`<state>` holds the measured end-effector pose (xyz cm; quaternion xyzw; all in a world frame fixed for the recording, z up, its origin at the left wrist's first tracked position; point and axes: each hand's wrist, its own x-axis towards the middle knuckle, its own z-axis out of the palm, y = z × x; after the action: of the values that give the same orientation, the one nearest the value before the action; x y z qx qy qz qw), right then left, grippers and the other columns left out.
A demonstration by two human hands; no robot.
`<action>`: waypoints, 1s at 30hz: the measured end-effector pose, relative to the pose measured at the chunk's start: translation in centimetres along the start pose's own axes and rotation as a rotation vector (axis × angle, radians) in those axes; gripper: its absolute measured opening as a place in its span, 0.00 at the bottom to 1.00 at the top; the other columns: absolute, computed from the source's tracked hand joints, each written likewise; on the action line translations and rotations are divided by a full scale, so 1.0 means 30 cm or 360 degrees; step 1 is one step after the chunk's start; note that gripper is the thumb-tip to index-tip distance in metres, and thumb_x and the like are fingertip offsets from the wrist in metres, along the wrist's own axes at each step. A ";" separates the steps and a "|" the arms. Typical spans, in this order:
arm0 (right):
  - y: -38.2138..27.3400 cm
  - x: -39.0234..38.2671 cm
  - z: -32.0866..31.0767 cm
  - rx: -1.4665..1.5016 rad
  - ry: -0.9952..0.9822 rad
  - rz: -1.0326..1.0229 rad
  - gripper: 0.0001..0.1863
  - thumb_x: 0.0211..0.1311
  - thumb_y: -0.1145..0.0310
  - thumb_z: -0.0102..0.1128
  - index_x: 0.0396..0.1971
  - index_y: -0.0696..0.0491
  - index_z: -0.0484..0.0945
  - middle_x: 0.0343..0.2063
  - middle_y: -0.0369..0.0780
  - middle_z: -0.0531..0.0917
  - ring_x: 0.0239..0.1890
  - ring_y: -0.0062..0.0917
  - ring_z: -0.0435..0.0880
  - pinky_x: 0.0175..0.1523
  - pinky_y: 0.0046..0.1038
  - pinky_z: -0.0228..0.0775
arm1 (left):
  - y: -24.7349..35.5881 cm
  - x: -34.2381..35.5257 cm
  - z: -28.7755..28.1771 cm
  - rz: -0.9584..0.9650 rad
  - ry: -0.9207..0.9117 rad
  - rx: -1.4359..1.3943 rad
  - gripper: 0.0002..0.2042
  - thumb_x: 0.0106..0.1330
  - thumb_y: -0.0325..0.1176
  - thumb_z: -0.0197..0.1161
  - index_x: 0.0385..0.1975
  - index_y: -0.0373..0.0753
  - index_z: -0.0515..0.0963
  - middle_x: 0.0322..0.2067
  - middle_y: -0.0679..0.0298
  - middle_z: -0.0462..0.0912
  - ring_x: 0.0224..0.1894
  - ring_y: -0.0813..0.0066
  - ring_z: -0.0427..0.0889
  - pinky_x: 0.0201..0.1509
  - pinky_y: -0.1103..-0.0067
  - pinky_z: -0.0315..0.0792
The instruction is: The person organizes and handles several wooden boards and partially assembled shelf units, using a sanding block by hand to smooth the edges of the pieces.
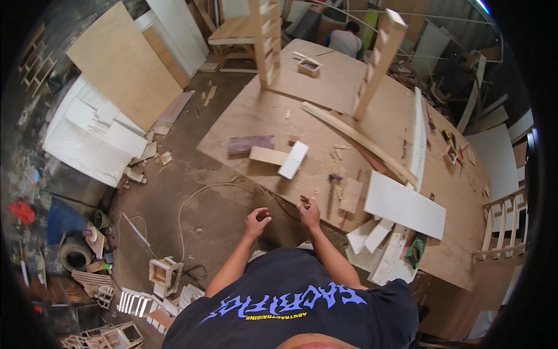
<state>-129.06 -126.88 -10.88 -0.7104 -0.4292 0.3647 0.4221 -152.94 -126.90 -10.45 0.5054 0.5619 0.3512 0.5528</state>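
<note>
My left hand [257, 222] hangs in front of the table's near edge, its thumb apart from slightly bent fingers and nothing in it. My right hand [309, 212] is at that edge, fingers loosely bent and apart, and I see nothing held. Just beyond on the large wooden worktable [232, 128] lie a white block [293, 160], a pale wooden board [268, 155] meeting it, and a dark purplish board [251, 144]. Right of my right hand lie a hammer [333, 192] and a short wooden piece [350, 195].
A long wooden beam [360, 141] crosses the table between two upright ladder-like frames. White panels [404, 205] and a green-handled saw [415, 252] lie at the right. A cable [195, 195] curves over the floor at left. Another person [347, 41] is beyond the far end.
</note>
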 end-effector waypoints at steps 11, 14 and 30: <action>-0.311 0.267 0.415 -0.0033 -0.0251 0.0004 0.24 0.59 0.69 0.66 0.58 0.52 0.78 0.52 0.49 0.81 0.50 0.33 0.85 0.51 0.32 0.80 | 0.048 0.302 -0.370 -0.0120 0.0126 -0.0152 0.19 0.63 0.26 0.69 0.54 0.33 0.79 0.41 0.64 0.85 0.42 0.75 0.83 0.50 0.78 0.78; -0.398 0.378 0.546 -0.0322 -0.0218 -0.0168 0.26 0.58 0.70 0.67 0.59 0.51 0.76 0.57 0.49 0.75 0.49 0.37 0.83 0.52 0.35 0.78 | 0.084 0.435 -0.446 -0.0148 0.0049 -0.0071 0.18 0.63 0.28 0.69 0.53 0.34 0.80 0.40 0.64 0.86 0.40 0.77 0.83 0.47 0.79 0.78; -0.522 0.762 0.862 -0.1165 0.0163 -0.0674 0.17 0.57 0.73 0.54 0.47 0.48 0.81 0.50 0.43 0.79 0.59 0.37 0.75 0.63 0.40 0.63 | 0.181 1.102 -0.783 0.0218 -0.0539 0.0559 0.25 0.56 0.33 0.75 0.56 0.41 0.79 0.40 0.57 0.85 0.40 0.66 0.84 0.46 0.72 0.79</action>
<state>-148.19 -94.19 -9.90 -0.7267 -0.6453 0.0576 0.2284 -170.87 -90.12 -10.72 0.6823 0.4780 0.1951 0.5177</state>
